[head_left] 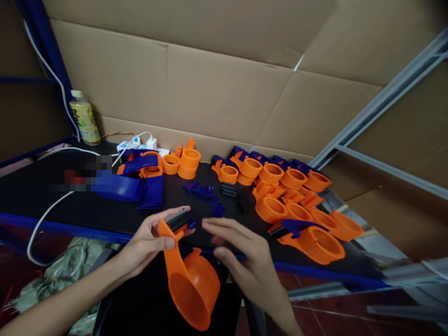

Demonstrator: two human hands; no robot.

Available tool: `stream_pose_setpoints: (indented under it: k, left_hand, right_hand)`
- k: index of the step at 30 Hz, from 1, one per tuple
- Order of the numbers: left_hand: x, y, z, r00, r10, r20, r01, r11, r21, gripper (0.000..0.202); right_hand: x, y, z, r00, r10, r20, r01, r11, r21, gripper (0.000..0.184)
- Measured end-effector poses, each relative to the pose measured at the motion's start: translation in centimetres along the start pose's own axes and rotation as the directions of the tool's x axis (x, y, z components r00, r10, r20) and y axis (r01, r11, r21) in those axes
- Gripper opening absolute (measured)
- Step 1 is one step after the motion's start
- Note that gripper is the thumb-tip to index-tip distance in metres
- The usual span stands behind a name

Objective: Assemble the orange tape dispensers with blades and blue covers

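In the head view, my left hand [149, 242] is closed round the upper end of an orange tape dispenser frame [194, 284], whose wide ring hangs tilted downward. A black roller [178, 220] sits across that end, with a small blue part [191, 224] at its right side. My right hand [241, 247] is just right of the dispenser, apart from it, fingers extended and nothing visible in them. Beyond the hands lie small blue plastic pieces [217, 208] and black rollers [229, 189].
Several orange and blue tape dispensers [271, 172] crowd the right of the black table [115, 217]. Flat blue plates [122, 187] are stacked at left, near a power strip [126, 146] with white cables. A yellow drink bottle [85, 119] stands at the back left. Cardboard [210, 93] walls the rear.
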State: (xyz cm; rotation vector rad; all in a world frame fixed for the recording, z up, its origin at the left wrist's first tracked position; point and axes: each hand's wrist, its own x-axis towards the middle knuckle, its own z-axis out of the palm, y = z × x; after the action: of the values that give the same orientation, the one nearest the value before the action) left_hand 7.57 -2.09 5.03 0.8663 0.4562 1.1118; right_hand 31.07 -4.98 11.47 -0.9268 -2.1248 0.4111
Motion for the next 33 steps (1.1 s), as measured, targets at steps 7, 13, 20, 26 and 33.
stream_pose_setpoints:
  k: [7,13,20,26,33]
  left_hand:
    - [-0.7,0.6,0.6,0.978,0.067,-0.196,-0.047,0.993,0.106,0.063]
    - [-1.1,0.9,0.6,0.976,0.162,-0.144,-0.143,0.980,0.135,0.067]
    - [-0.3,1.2,1.2,0.998,0.063,0.014,-0.058,0.968,-0.246,0.053]
    - [-0.1,1.3,0.4,0.990,0.037,-0.138,-0.082,0.939,-0.335,0.033]
    - [-0.9,0.8,0.3,0.998,-0.022,0.065,0.046,0.917,-0.395,0.038]
  right_hand:
    - [-0.9,-2.9,2.3,0.994,-0.050,0.094,0.070,0.972,-0.223,0.030]
    - [-0.1,-1.6,2.9,1.000,-0.017,0.007,0.017,0.999,0.042,0.016]
    - [1.9,0.5,4.1,0.947,0.284,0.149,-0.311,0.702,0.641,0.023]
    - [7.1,4.1,5.8,0.902,0.428,-0.054,-0.349,0.798,0.491,0.040]
    - [10.8,4.8,10.3,0.951,0.270,0.151,-0.264,0.963,-0.058,0.042]
